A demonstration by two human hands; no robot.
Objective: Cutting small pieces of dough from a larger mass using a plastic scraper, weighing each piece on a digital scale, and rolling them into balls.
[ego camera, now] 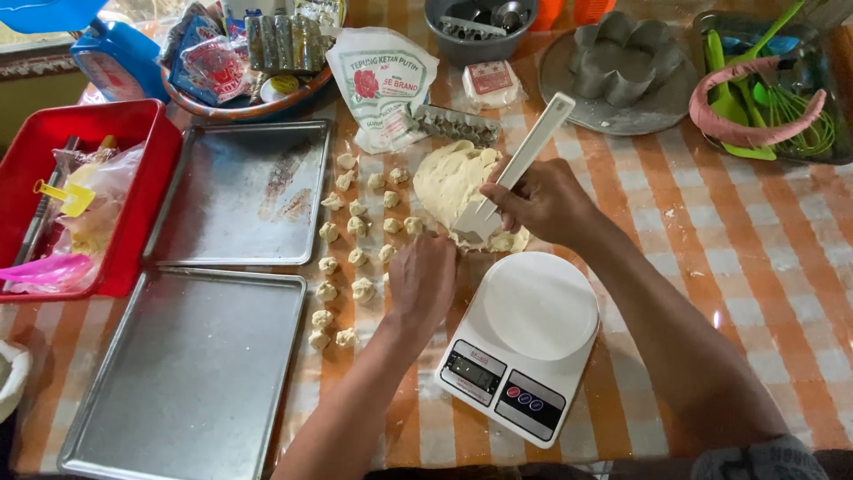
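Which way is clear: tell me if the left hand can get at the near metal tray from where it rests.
Probably yes: the left hand rests just right of the near tray, with only small dough pieces between them.

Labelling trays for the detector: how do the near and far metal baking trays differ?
The near tray looks larger and its floor is plain; the far tray looks smaller and carries brownish smears. The near tray sits at the table edge; the far tray lies beside the red bin. Both are rectangular, shallow, holding no dough.

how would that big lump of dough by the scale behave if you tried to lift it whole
The dough lump looks soft and creased, so it would probably sag and stretch. The white scraper in the right hand cuts it easily; torn small dough pieces suggest it's slightly sticky.
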